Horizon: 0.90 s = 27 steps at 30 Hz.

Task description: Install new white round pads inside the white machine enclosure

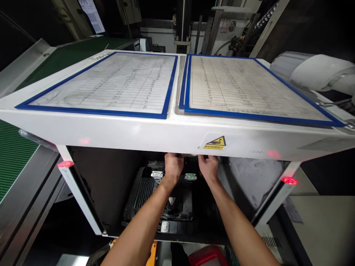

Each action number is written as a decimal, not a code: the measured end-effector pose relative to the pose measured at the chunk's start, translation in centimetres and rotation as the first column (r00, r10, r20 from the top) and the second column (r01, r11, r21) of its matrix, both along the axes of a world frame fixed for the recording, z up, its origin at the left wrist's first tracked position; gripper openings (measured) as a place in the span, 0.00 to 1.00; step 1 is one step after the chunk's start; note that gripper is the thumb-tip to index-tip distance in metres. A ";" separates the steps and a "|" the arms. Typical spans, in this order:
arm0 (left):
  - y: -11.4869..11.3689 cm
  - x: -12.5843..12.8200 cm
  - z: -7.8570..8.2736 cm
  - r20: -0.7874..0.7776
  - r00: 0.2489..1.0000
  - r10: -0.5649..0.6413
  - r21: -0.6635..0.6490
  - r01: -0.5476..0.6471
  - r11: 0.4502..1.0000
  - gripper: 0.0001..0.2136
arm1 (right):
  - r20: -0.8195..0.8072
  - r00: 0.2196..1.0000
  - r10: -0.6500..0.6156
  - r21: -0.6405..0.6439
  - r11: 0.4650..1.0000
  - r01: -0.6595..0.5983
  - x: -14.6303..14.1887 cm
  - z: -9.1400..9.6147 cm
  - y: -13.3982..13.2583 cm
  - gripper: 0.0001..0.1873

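Observation:
Both my hands reach into the dark opening under the front lip of a white machine housing [124,129]. My left hand [174,166] is closed, its fingers curled up behind the lip and partly hidden. A short way to the right, my right hand [208,167] is also closed, thumb and fingers bent together at the lip's lower edge. A thin pale edge shows between the two hands; what they grip is hidden. Beneath them sits a black ribbed fixture [145,195] with a white-topped block [157,174] and a green-marked block [190,177].
Two blue-framed written sheets [111,85] [249,88] lie on the housing top. Red-lit posts [66,164] [290,180] flank the opening. A yellow warning label [215,142] marks the lip. A green conveyor belt [13,155] runs at left; a red bin [208,255] is below.

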<state>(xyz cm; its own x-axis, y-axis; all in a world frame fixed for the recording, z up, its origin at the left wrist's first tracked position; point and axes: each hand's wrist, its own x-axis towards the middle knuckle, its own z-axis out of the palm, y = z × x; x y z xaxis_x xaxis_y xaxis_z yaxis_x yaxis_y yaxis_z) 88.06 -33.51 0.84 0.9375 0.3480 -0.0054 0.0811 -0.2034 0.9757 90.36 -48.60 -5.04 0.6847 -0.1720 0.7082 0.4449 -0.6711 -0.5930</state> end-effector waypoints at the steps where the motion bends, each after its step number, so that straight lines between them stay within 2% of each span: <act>1: -0.1 -0.2 0.0 -0.013 1.000 0.013 0.013 -0.013 1.000 0.07 | -0.005 1.000 -0.020 0.011 1.000 0.020 -0.1 -0.3 -0.2 0.16; 3: -0.2 -0.5 -0.1 -0.044 0.999 0.027 0.020 -0.026 0.999 0.06 | -0.063 0.998 0.007 0.041 0.999 -0.004 0.0 -0.8 -0.6 0.18; 5: -0.4 -0.3 -0.6 -0.071 0.997 0.011 -0.023 -0.012 1.000 0.04 | -0.156 0.984 0.089 0.112 0.991 -0.072 0.1 -1.2 -0.8 0.20; 8: -0.5 0.3 -1.6 -0.106 0.994 -0.028 -0.142 0.013 0.990 0.04 | -0.295 0.943 0.154 0.331 0.942 -0.051 -0.5 -1.2 -0.8 0.23; 10: -0.4 0.5 -2.0 -0.121 0.992 -0.045 -0.224 0.017 0.974 0.05 | -0.419 0.882 0.215 0.486 0.874 0.018 -1.5 -0.7 -0.6 0.26; 11: -0.4 0.4 -2.1 -0.127 0.990 -0.062 -0.269 0.025 0.963 0.06 | -0.487 0.822 0.296 0.548 0.836 0.023 -2.0 -0.3 -0.4 0.26; 14: -0.6 0.2 -1.9 -0.145 0.980 -0.132 -0.419 0.060 0.906 0.11 | -0.581 0.562 0.589 0.719 0.695 0.016 -3.0 1.4 0.1 0.22; 15: -0.7 0.1 -1.8 -0.153 0.977 -0.146 -0.463 0.059 0.884 0.13 | -0.560 0.511 0.652 0.773 0.633 0.040 -2.9 1.9 0.2 0.20; 17: -0.9 0.1 -1.6 -0.169 0.976 -0.140 -0.521 0.032 0.853 0.16 | -0.503 0.515 0.694 0.844 0.522 0.122 -2.6 2.8 0.5 0.19; 18: -0.9 0.1 -1.5 -0.177 0.976 -0.128 -0.537 0.014 0.844 0.17 | -0.486 0.541 0.686 0.859 0.488 0.153 -2.3 3.0 0.6 0.20; 19: -0.9 0.1 -1.5 -0.182 0.976 -0.116 -0.546 -0.002 0.838 0.18 | -0.480 0.561 0.674 0.863 0.477 0.165 -2.2 3.2 0.7 0.21; 20: -0.9 0.1 -1.4 -0.184 0.977 -0.106 -0.551 -0.013 0.834 0.18 | -0.485 0.578 0.657 0.856 0.491 0.160 -2.1 3.3 0.8 0.23; 24: -0.5 -0.1 -1.2 -0.172 0.983 -0.068 -0.556 -0.040 0.830 0.20 | -0.498 0.644 0.581 0.783 0.621 0.045 -2.1 2.7 1.2 0.28; 26: -0.5 0.0 -1.1 -0.163 0.985 -0.049 -0.554 -0.050 0.831 0.19 | -0.478 0.739 0.474 0.721 0.692 0.022 -1.9 2.1 1.4 0.27; 27: -0.5 0.1 -1.1 -0.158 0.987 -0.039 -0.552 -0.056 0.832 0.19 | -0.459 0.806 0.373 0.652 0.758 0.021 -1.6 1.8 1.4 0.24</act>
